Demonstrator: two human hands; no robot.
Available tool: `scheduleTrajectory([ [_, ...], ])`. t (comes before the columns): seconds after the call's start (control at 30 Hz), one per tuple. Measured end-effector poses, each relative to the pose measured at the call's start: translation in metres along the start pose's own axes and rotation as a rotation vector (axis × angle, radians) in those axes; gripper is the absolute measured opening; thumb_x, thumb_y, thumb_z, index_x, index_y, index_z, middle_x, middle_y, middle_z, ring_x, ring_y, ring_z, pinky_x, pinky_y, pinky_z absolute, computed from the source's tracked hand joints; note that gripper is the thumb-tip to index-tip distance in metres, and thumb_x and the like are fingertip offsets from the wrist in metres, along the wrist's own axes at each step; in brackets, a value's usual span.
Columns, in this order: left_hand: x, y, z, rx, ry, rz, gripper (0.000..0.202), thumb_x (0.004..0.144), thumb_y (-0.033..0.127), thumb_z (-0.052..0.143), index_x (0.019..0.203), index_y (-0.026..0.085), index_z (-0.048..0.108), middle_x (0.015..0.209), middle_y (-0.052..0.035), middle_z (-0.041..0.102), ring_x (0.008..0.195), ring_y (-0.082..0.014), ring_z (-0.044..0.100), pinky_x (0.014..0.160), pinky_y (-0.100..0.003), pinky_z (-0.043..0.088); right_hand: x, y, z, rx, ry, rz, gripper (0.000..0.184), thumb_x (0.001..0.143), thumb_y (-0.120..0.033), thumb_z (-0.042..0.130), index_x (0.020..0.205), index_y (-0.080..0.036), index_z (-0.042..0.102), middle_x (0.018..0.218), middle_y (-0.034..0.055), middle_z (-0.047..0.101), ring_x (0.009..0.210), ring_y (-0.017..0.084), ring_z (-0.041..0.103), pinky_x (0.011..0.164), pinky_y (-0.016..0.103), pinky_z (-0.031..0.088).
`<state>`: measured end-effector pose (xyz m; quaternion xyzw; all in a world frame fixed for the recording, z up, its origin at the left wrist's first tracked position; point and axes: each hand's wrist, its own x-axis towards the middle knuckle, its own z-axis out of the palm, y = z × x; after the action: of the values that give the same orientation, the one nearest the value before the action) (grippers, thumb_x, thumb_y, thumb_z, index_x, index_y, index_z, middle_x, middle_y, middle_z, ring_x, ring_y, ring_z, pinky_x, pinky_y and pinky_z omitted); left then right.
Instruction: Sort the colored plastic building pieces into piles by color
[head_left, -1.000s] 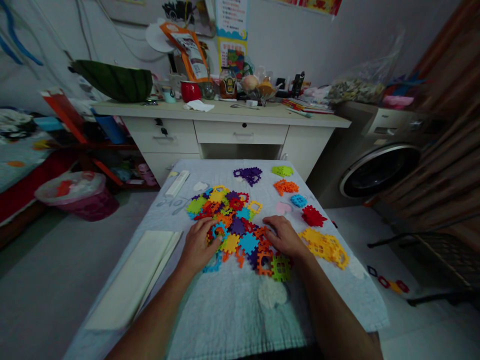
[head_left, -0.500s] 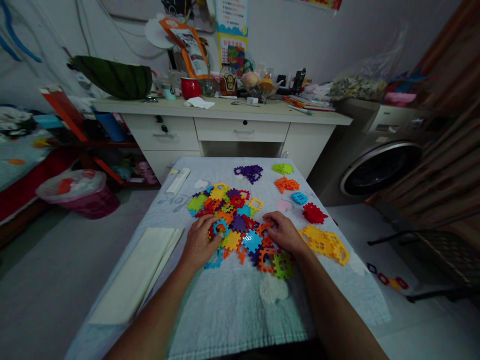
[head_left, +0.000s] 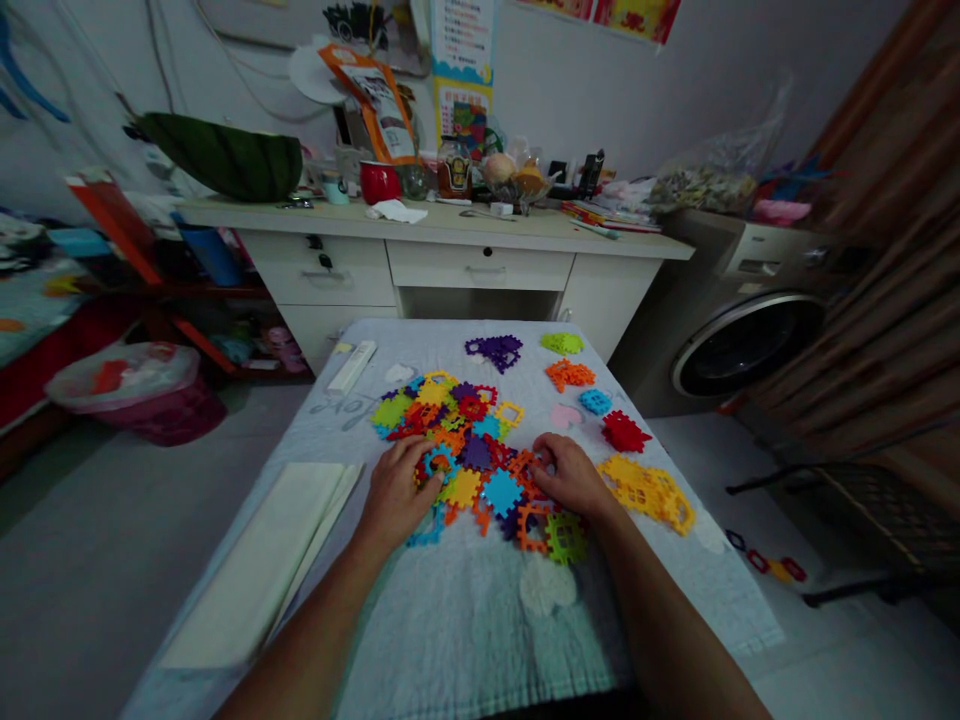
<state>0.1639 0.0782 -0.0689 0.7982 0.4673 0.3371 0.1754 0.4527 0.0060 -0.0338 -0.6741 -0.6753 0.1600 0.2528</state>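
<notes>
A heap of colourful plastic gear-shaped interlocking pieces (head_left: 476,455) lies in the middle of the cloth-covered table. My left hand (head_left: 394,495) rests at the heap's left edge, fingers and thumb apart beside a blue ring-shaped piece (head_left: 440,460). On the opposite side, my right hand (head_left: 574,478) touches orange pieces (head_left: 525,470) with curved, parted fingers. A solid blue piece (head_left: 501,492) lies between the hands. Near the right wrist is a yellow pile (head_left: 645,490); a green piece (head_left: 565,537) and an orange frame piece (head_left: 532,527) lie at the heap's near edge.
Single-colour piles stand along the right side: red (head_left: 625,432), blue (head_left: 595,402), orange (head_left: 570,375) and green (head_left: 562,344). A purple pile (head_left: 495,350) sits at the back. Folded cream cloth (head_left: 255,560) and a white bar (head_left: 352,367) lie left. A desk (head_left: 480,262) stands beyond.
The camera view has tilted up slightly, so the table sits a little lower. Both hands stay around the heap; my right hand's fingers have shifted slightly, with no piece visibly lifted.
</notes>
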Motion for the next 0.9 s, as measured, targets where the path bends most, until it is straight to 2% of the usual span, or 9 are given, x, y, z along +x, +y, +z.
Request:
scheduleTrajectory([
  [0.07, -0.001, -0.001, 0.001, -0.003, 0.003, -0.003, 0.04, 0.082, 0.037, 0.057, 0.118, 0.021, 0.064, 0.127, -0.0097, 0.06, 0.118, -0.0288, 0.057, 0.104, -0.048, 0.044, -0.001, -0.002, -0.001, -0.005, -0.042, 0.015, 0.017, 0.073, -0.016, 0.058, 0.09, -0.018, 0.062, 0.079, 0.0021, 0.063, 0.075, 0.018, 0.055, 0.07, 0.028, 0.039],
  [0.17, -0.001, -0.002, 0.002, -0.003, 0.008, -0.006, 0.039, 0.082, 0.036, 0.058, 0.118, 0.022, 0.063, 0.127, -0.009, 0.06, 0.118, -0.0285, 0.057, 0.104, -0.048, 0.044, -0.001, -0.002, 0.001, 0.07, -0.022, 0.041, 0.019, 0.074, -0.013, 0.054, 0.09, -0.018, 0.062, 0.079, 0.0015, 0.063, 0.073, 0.016, 0.055, 0.068, 0.027, 0.039],
  [0.43, -0.001, 0.0, 0.001, 0.003, -0.009, -0.015, 0.039, 0.083, 0.036, 0.057, 0.119, 0.021, 0.063, 0.128, -0.0096, 0.059, 0.118, -0.0288, 0.056, 0.103, -0.048, 0.044, 0.0, 0.007, 0.008, 0.228, 0.19, 0.081, 0.025, 0.082, -0.026, 0.053, 0.103, -0.018, 0.062, 0.077, 0.0012, 0.061, 0.064, 0.015, 0.053, 0.06, 0.027, 0.041],
  [0.63, -0.002, 0.001, 0.002, -0.001, 0.025, -0.02, 0.038, 0.082, 0.033, 0.057, 0.118, 0.022, 0.064, 0.127, -0.0092, 0.06, 0.117, -0.0287, 0.057, 0.102, -0.048, 0.045, 0.001, 0.009, 0.008, 0.301, 0.334, 0.151, 0.028, 0.081, -0.036, 0.057, 0.1, -0.017, 0.063, 0.074, 0.0011, 0.059, 0.061, 0.016, 0.052, 0.058, 0.028, 0.042],
  [0.77, -0.003, 0.0, 0.004, -0.002, 0.036, -0.016, 0.038, 0.082, 0.032, 0.058, 0.118, 0.022, 0.064, 0.126, -0.0088, 0.061, 0.117, -0.0281, 0.057, 0.102, -0.048, 0.046, 0.004, 0.001, -0.011, 0.291, 0.415, 0.162, 0.028, 0.08, -0.04, 0.058, 0.096, -0.018, 0.064, 0.076, 0.002, 0.06, 0.06, 0.015, 0.051, 0.058, 0.028, 0.042],
  [0.9, -0.002, 0.0, 0.005, -0.002, 0.037, -0.021, 0.037, 0.082, 0.031, 0.056, 0.117, 0.022, 0.064, 0.126, -0.009, 0.061, 0.117, -0.028, 0.057, 0.102, -0.048, 0.045, 0.02, -0.003, -0.051, 0.187, 0.388, 0.127, 0.024, 0.08, -0.036, 0.06, 0.096, -0.019, 0.065, 0.076, 0.0012, 0.062, 0.06, 0.014, 0.052, 0.059, 0.027, 0.041],
])
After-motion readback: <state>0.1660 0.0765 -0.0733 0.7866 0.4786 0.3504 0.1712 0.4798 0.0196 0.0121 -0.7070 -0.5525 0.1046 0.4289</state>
